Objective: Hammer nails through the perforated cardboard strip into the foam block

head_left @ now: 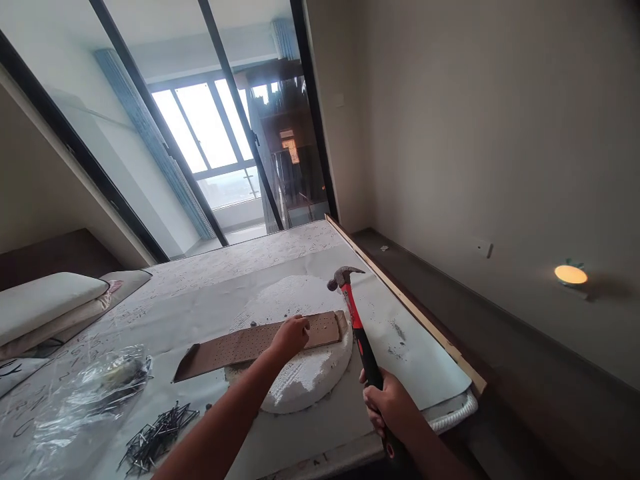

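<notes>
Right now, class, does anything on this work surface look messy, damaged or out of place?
Yes. Dark crumbs and smudges dirty the paper sheet beside the white foam disc, and loose nails lie scattered in an untidy heap near the front-left edge.

No readable text, label, brand or number is being picked up anywhere in this view. Faint dark scribbled markings are being seen across the pale table covering (210, 267) from the centre toward the lower left of the frame, but they are too small and blurred to be read as letters. A small dark mark is being glimpsed on the table's near edge at the bottom centre, and it cannot be made out either. Nothing legible is being shown on the red-and-black hammer (357, 327) right of centre, nor on the brown perforated board (240, 347) at the centre.
</notes>
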`<state>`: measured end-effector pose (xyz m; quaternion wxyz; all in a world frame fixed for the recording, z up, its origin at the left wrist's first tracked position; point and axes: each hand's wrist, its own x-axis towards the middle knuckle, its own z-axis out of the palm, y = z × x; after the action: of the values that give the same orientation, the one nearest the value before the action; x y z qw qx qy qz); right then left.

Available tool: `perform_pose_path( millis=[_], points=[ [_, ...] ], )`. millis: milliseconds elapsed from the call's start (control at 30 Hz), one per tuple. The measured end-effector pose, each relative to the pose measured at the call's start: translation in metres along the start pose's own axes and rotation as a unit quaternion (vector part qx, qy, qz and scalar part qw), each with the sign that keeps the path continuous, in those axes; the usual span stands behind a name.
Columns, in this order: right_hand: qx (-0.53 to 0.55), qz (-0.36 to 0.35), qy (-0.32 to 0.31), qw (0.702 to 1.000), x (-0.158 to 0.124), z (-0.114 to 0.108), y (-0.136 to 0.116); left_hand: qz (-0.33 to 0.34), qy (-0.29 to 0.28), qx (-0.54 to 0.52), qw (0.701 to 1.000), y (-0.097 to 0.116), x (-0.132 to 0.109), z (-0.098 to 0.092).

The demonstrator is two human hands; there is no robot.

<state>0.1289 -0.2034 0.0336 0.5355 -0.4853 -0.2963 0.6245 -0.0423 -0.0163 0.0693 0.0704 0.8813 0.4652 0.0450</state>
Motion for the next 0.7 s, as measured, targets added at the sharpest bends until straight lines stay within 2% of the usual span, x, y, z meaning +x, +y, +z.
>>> perform_pose_path(
  millis=[100, 200, 367, 533, 700],
  points=[
    [0.004, -0.008, 0.002, 1.0, 0.001, -0.002, 0.001, 0.003, 0.017, -0.02, 1.0, 0.0, 0.009, 0.013],
    [0.008, -0.01, -0.006, 1.0, 0.002, -0.003, 0.001, 0.003, 0.057, -0.056, 0.997, -0.002, 0.012, 0.026],
    [0.008, -0.003, 0.007, 1.0, 0.002, -0.004, -0.001, -0.069, 0.133, -0.137, 0.979, -0.012, 0.017, 0.048],
    [0.01, -0.001, 0.014, 1.0, 0.002, -0.004, -0.004, -0.072, 0.138, -0.196, 0.968, -0.023, 0.016, 0.06],
    [0.01, 0.006, 0.013, 1.0, 0.002, -0.003, -0.003, -0.103, 0.14, -0.261, 0.95, -0.018, 0.023, 0.061]
  ],
)
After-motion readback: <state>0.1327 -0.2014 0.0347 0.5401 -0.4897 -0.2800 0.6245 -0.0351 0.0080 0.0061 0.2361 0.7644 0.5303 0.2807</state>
